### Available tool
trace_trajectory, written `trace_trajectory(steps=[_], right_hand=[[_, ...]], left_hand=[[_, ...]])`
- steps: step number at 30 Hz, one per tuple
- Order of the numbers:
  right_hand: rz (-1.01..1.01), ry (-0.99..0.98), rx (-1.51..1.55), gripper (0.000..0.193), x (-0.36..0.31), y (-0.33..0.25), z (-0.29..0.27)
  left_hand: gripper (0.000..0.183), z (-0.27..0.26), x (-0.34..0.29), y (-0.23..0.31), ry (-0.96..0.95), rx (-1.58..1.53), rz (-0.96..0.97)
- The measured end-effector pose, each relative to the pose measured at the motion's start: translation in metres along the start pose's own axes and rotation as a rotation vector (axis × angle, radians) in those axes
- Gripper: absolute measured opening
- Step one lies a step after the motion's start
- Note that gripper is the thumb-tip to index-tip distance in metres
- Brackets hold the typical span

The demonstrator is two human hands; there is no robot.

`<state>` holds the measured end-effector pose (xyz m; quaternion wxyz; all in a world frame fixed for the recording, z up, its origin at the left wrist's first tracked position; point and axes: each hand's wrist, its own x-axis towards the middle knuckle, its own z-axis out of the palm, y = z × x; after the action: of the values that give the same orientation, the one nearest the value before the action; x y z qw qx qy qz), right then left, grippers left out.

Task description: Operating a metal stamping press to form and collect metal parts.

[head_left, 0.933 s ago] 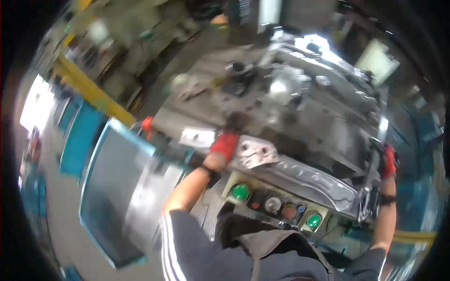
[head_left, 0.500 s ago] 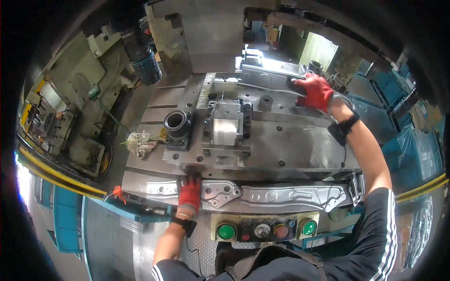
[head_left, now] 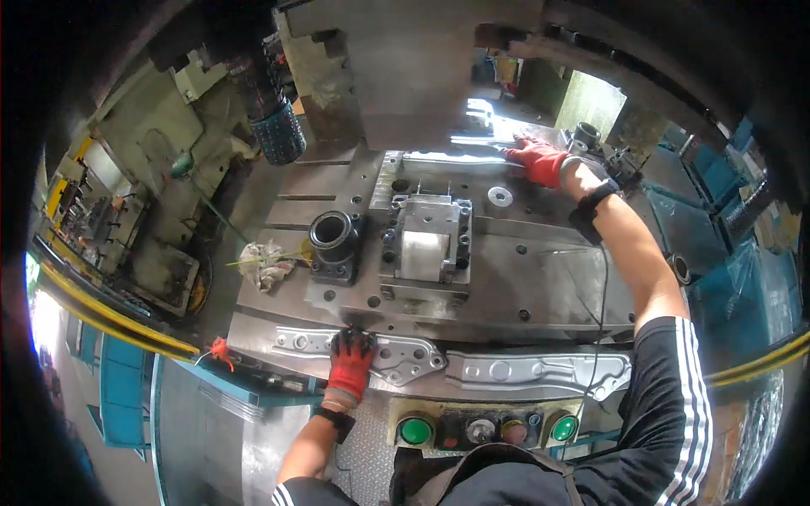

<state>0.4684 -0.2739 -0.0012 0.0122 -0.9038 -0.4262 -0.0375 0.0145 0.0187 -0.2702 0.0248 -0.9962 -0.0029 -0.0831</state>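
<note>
Your left hand (head_left: 351,368), gloved in red, lies on the left bracket (head_left: 408,357), its dark fingers slightly spread across the metal, seemingly to steady it. This bracket lies on the press bed (head_left: 253,334), running out to both sides of those fingers. Just beyond its right end is the right bracket (head_left: 515,369); both follow the bed's front edge, probably for easy reach.

Your right hand (head_left: 540,162) reaches far forward, fingers stretched leftward at the right end of a pale strip (head_left: 456,158). Whether they pinch it or only touch it, I cannot tell.

Ahead of your left fingers stands a round bush (head_left: 331,229); ahead and right, a block (head_left: 424,253) rises between your hands. Right of the block, flat plate (head_left: 498,291) gives your right arm room. A cable (head_left: 604,287) hangs from that wrist across the right bracket and could snag. The slide (head_left: 413,76) hangs left of your right fingers.
</note>
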Motion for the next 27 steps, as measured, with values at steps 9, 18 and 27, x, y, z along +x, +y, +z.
trace_trajectory(steps=[9,18,27], right_hand=[[-0.034,0.244,0.062,0.083,-0.171,-0.029,0.007],[0.933,0.485,1.107,0.046,-0.590,-0.082,0.188],[0.780,-0.013,0.934,0.037,-0.618,-0.111,0.376]], left_hand=[[0.066,-0.041,-0.013,0.023,-0.088,-0.037,-0.309],[0.089,0.020,-0.121,0.111,-0.045,-1.511,-0.771],[0.061,0.024,-0.095,0.137,-0.411,-1.335,-0.650]])
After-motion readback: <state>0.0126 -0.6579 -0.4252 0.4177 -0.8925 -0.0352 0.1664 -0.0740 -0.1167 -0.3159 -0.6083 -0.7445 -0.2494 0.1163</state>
